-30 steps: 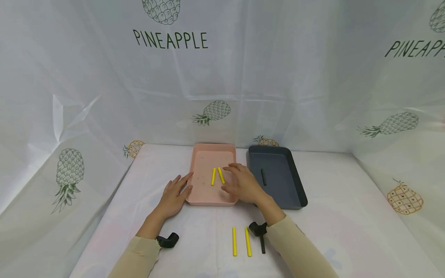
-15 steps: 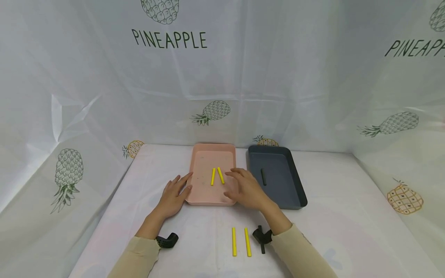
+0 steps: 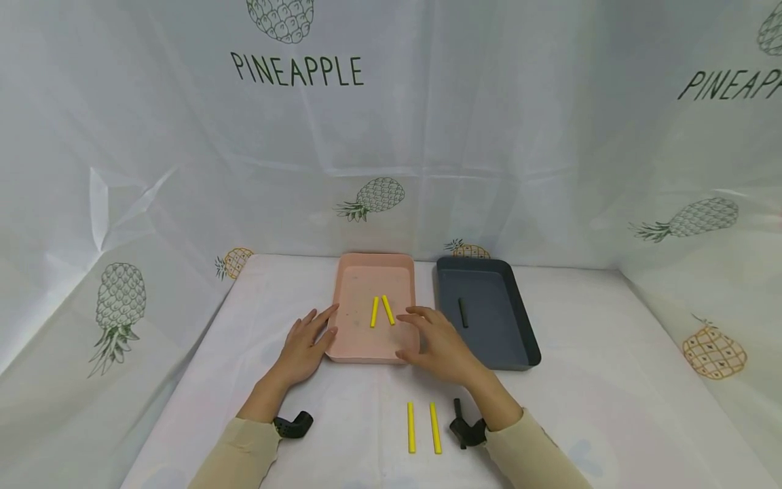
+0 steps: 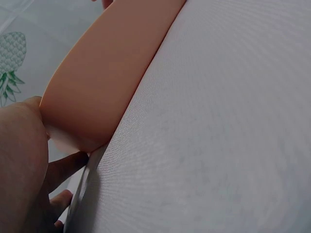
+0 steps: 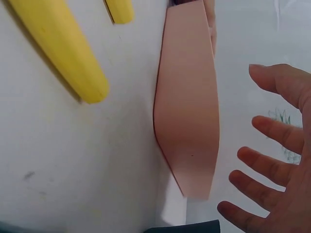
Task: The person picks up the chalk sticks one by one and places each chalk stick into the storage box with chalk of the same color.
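Right hand point(image 3: 442, 346) drawn back over right edge of pink tray point(image 3: 366, 346), left hand point(image 3: 304, 348) touching left edge, both hands spread

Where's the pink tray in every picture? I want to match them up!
Head: the pink tray is near the middle, left of the grey tray.
Left wrist: its side slants from the top down toward the left.
Right wrist: its side runs down from the top, around the middle.
Shared landmark: the white tablecloth under it.

the table point(image 3: 586, 353) bears a pink tray point(image 3: 366, 272), grey tray point(image 3: 495, 333) and three sticks point(image 3: 411, 428).
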Demonstrator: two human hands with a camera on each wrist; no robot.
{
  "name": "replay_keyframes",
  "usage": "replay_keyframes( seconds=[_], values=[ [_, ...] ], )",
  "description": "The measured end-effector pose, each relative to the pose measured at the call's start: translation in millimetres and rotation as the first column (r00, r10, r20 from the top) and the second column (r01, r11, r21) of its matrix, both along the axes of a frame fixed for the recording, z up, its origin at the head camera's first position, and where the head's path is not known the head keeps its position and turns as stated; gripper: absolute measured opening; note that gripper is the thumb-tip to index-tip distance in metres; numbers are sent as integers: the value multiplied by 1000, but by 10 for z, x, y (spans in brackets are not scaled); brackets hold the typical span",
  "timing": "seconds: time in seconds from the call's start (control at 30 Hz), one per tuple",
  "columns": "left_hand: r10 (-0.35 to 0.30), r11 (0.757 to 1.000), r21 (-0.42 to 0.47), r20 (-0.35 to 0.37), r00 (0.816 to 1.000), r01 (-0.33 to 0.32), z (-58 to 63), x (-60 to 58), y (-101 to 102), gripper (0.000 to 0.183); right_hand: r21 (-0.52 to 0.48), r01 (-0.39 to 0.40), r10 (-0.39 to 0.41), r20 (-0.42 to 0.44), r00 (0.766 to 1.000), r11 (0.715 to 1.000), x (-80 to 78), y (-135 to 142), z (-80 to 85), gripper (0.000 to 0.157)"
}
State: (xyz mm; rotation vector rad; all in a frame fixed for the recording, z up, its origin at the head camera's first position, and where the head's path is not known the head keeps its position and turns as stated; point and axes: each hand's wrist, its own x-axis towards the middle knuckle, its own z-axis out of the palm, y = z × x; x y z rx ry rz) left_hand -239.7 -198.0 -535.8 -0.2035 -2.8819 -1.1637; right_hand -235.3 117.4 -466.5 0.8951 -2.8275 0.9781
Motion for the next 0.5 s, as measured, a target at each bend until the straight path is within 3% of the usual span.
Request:
replay_keyframes(
  seconds=[0.2,0.5],
  values=[
    [-4,1000,-3,2,1000,4,14,6,0,54,5,-12,12,-19,1000,1000,66,28,-17,65],
    [8,1000,-15,-2,1000,-8,-18,0,-5,54,-7,-9,9,21,1000,1000,152,81,-48,64]
  ],
)
